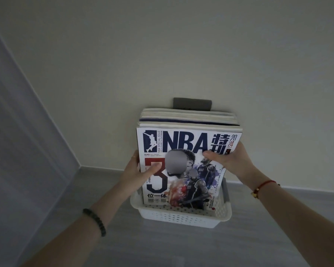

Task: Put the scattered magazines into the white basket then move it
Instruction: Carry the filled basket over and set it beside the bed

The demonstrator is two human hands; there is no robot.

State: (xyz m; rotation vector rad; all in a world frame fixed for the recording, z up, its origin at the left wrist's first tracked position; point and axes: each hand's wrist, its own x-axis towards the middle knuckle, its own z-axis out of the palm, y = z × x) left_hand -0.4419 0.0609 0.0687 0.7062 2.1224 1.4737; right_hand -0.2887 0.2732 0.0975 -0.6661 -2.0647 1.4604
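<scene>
So the wall [162,54] rose right behind the white basket [181,216], and the basket sat on the grey floor [181,247] straight ahead of the person, dead centre between both arms. The magazines [181,143] stood on end inside the basket as one thick stack. Their long axis ran straight up out of it and they poked way above its rim, with the NBA cover facing the person. The basket itself looked like low perforated white plastic, its long side running left to right. Its grey handle [226,191] showed at the right end, while the left end was hidden behind the arm. The left hand [135,170] gripped the stack's left edge above the basket, thumb flat on the cover. The right hand [231,158] clamped the right edge the same way, a bit higher up. Neither hand looked nearer, and to lift the basket both would probably have to drop straight down to its ends. Top-heavy load, could tip.
</scene>
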